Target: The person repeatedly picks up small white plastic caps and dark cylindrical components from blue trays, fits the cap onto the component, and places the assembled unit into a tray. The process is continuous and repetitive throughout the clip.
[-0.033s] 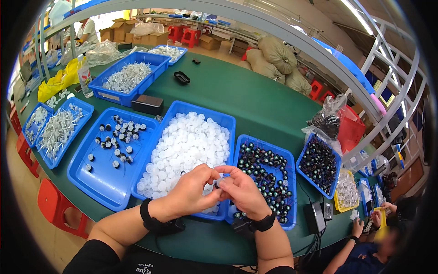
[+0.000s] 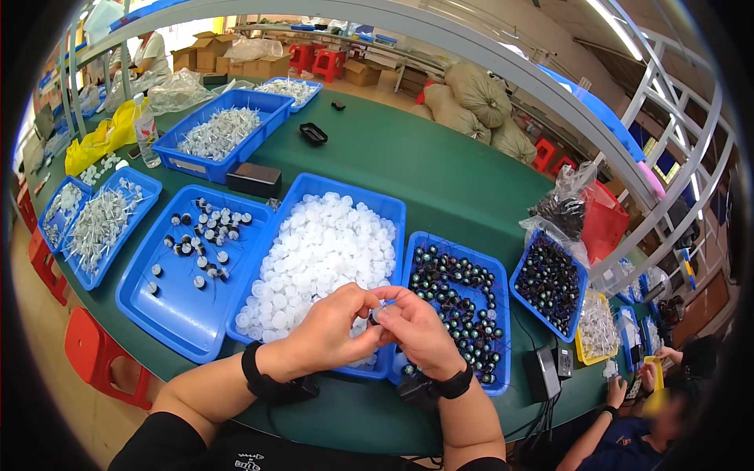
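Observation:
Over the front of a blue tray (image 2: 397, 208) of translucent white caps (image 2: 322, 243), my two hands meet fingertip to fingertip. Between them is a small dark round part (image 2: 375, 316) with a whitish cap on it, mostly covered by the fingers. My right hand (image 2: 424, 334) pinches this part, and my left hand (image 2: 334, 318) closes on it from the other side. To the right lies a blue tray (image 2: 503, 314) of dark shiny round parts with thin wires (image 2: 452, 275). On the left, a blue tray (image 2: 173, 306) holds several capped dark parts (image 2: 204, 235).
Farther left and back, blue trays (image 2: 161, 149) hold white stemmed pieces (image 2: 224, 129). A dark box (image 2: 254, 180) and an open black case (image 2: 312, 133) lie on the green table (image 2: 377, 145). Black adapters (image 2: 542, 373) with cables sit at right, near a co-worker (image 2: 628, 432). A metal frame (image 2: 440, 31) spans overhead.

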### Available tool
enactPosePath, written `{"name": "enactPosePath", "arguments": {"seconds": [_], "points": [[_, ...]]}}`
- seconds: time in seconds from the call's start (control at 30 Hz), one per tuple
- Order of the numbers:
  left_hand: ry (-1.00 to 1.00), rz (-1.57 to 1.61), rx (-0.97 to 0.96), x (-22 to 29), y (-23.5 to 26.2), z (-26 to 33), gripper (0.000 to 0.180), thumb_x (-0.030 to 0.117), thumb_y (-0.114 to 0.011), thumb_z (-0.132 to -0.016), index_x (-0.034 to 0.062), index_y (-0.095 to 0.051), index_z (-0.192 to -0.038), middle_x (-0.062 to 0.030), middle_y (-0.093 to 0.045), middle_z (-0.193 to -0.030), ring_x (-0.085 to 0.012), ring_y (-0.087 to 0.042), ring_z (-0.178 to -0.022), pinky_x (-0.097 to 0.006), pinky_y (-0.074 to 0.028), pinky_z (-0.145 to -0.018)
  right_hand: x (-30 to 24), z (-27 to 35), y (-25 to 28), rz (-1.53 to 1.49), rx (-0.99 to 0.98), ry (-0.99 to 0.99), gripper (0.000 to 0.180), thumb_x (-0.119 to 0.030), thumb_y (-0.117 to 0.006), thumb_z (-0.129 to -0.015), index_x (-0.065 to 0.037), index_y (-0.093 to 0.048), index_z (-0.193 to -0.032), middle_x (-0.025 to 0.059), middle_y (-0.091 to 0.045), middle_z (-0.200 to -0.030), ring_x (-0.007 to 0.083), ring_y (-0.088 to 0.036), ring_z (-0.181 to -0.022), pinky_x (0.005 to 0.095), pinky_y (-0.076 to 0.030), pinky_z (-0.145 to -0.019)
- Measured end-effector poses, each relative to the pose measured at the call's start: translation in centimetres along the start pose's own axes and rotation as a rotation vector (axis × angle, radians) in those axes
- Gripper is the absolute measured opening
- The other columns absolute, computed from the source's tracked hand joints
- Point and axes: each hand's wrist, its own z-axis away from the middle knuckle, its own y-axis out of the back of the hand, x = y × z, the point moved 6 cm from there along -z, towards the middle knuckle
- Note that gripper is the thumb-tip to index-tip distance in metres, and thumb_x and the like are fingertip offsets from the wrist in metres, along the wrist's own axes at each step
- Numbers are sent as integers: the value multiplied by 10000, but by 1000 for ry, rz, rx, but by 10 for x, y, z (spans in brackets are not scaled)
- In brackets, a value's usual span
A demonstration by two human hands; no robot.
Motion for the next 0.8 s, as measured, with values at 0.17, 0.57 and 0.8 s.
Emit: {"name": "enactPosePath", "arguments": {"seconds": [0.17,0.57,0.8], "points": [[174,105,-21,-2,1,0,252,108,-719,-709,24,-607,-918,-26,-525,-766,-105,-465,-648,-263,-415,-577,0,-1,-1,-137,-26,-68,355,-194,-561,-969,-48,-464,-1279,11,-628,-921,65,-592,-732,223,-503,-640],[56,15,28,-1,14,1,246,108,-707,-720,41,-606,-934,-23,-538,-789,-98,-465,-659,-254,-403,-576,-17,9,2,221,-73,100,452,-124,-581,-958,-23,-403,-1361,78,-669,-1016,96,-628,-820,256,-513,-714],[106,-807,607,-29,142,-7,233,73,-694,-713,4,-619,-922,-135,-599,-871,-315,-603,-858,-404,-493,-777,-71,46,73,673,591,382,160,-108,-643,-894,4,-666,-1005,72,-704,-829,111,-627,-713,253,-497,-643]]}}
